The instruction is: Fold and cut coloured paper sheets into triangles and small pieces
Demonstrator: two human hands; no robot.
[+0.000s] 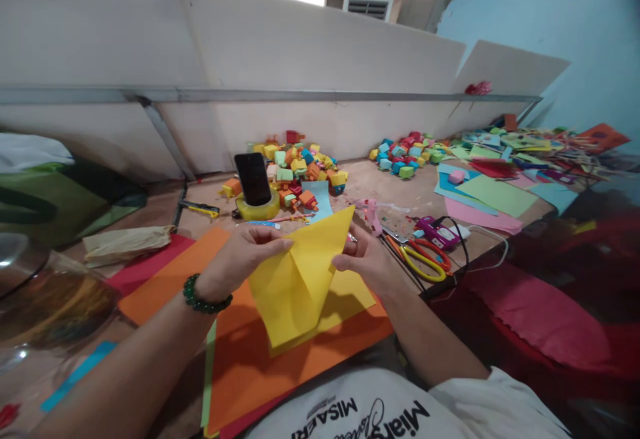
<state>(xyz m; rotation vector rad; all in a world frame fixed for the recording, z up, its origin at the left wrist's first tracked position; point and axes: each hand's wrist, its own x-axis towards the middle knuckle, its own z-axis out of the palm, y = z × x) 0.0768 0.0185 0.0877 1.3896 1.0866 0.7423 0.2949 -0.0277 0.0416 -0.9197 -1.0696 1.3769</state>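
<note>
A folded sheet of yellow paper [295, 286] is held up between my two hands, its creased face toward me and one corner pointing up to the right. My left hand [245, 252] pinches its upper left edge, thumb in front. My right hand [367, 256], with a ring on one finger, grips the right edge with its thumb on the near side. Below lies another yellow sheet [353, 299] on top of orange paper [240, 372]. The fingers behind the paper are partly hidden.
A phone [253, 179] leans upright on a tape roll [257, 207]. Small coloured paper cubes [300, 166] are heaped behind it. Scissors [425, 259], a pink glue gun [369, 214] and a purple power strip [437, 232] lie right. A cutter knife [200, 208] and glass jar [50, 292] are left.
</note>
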